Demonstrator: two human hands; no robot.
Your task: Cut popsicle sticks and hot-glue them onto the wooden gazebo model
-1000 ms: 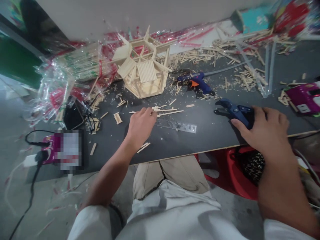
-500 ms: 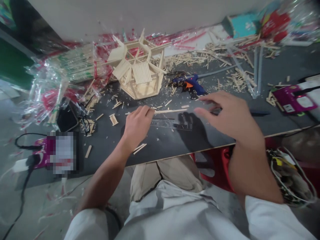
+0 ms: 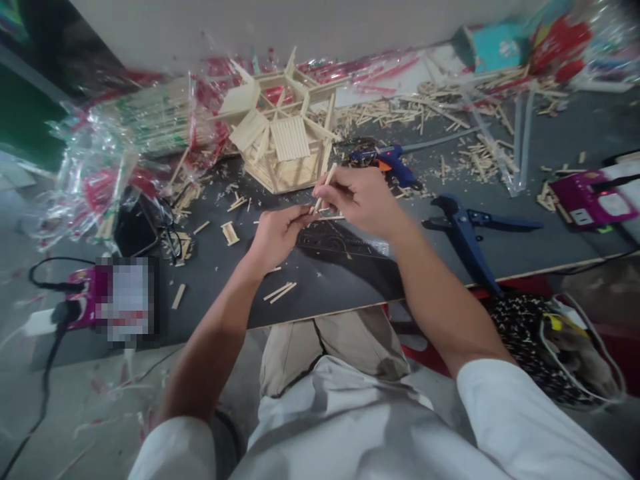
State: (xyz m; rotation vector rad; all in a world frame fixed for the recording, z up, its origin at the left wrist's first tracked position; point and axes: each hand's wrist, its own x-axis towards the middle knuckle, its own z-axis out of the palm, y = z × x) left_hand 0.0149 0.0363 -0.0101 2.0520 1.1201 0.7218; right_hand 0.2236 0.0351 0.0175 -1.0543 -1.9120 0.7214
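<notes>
My right hand (image 3: 361,199) pinches a short wooden stick (image 3: 331,175), tilted with its upper end poking out above the fingers. Close beside it, my left hand (image 3: 280,232) has its fingertips pressed together at the stick's lower end. Behind the fingers another pale stick (image 3: 334,217) lies partly hidden on the dark table (image 3: 330,287). A clear ruler (image 3: 350,245) rests just below the hands. Farther back stands a many-sided wooden stick model (image 3: 291,139) with slatted panels. To its right lies a blue glue gun (image 3: 397,167) with an orange trigger.
A blue pipe cutter (image 3: 465,233) lies at the right near the table edge. Purple power strips (image 3: 593,199) sit at both ends. Plastic-wrapped stick bundles (image 3: 155,120) lie at the back left; cut stick pieces (image 3: 395,110) are scattered behind. Two loose sticks (image 3: 281,291) lie near the front.
My right hand has moved left to meet my left hand and now holds a stick, uncovering the blue pipe cutter. My left hand has turned slightly, fingertips now at the stick.
</notes>
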